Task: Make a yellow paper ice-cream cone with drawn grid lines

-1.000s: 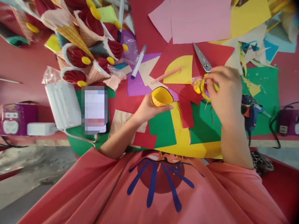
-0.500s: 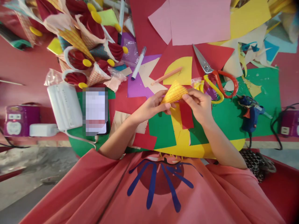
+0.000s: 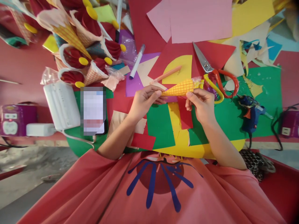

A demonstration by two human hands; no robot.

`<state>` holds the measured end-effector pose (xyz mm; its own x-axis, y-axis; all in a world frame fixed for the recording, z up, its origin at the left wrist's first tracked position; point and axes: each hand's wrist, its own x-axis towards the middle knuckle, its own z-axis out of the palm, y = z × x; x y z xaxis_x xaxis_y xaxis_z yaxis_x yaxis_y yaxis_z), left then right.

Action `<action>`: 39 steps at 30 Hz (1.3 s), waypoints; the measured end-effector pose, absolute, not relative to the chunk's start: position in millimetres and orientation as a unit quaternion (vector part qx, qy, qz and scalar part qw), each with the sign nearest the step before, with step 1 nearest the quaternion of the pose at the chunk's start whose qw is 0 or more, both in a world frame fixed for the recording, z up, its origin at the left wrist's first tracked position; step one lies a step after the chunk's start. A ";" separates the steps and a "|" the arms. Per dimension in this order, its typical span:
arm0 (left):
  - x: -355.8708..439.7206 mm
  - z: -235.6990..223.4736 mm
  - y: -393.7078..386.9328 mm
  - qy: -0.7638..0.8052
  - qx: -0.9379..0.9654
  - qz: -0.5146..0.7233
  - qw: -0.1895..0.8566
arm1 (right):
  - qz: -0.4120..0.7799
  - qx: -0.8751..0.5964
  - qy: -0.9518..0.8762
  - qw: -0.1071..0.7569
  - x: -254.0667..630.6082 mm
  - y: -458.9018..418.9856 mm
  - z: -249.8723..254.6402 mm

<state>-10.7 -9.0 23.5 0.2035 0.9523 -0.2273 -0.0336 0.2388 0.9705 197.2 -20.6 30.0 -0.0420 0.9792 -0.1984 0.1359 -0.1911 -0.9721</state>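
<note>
A yellow checked cone (image 3: 179, 88) lies sideways between my hands, above the littered green mat. My left hand (image 3: 147, 99) pinches its narrow tip between thumb and fingers. At the wide end on the right, my right hand (image 3: 200, 101) grips the rim with thumb and fingers. Just beyond the cone are a peach-coloured stick (image 3: 167, 74) and a yellow sheet with a rounded edge (image 3: 172, 66). Scissors (image 3: 211, 71) with red and yellow handles lie open past my right hand. A red strip (image 3: 186, 116) lies below the cone.
Finished-looking paper cones (image 3: 70, 35) with dark red filling and yellow dots crowd the upper left. A phone (image 3: 92, 110) and white power bank (image 3: 62, 105) are at left. A blue glue gun (image 3: 251, 116) lies at right. Pink sheets (image 3: 201, 20) and a marker (image 3: 137, 61) lie farther back.
The cone has turned from a slant to nearly level, and it looks longer and narrower. My left hand has shifted left to its tip, while my right hand keeps the wide end.
</note>
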 end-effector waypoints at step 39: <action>-16.2 14.9 -16.8 0.468 0.572 0.503 0.449 | 0.567 -0.506 -0.451 0.467 202.6 -13.5 23.6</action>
<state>-16.2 -16.8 14.9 0.0564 0.9864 0.1546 0.0844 -0.1590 0.9837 202.6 -13.5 23.6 -0.0516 0.9870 -0.1524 -0.0733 -0.1560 -0.9850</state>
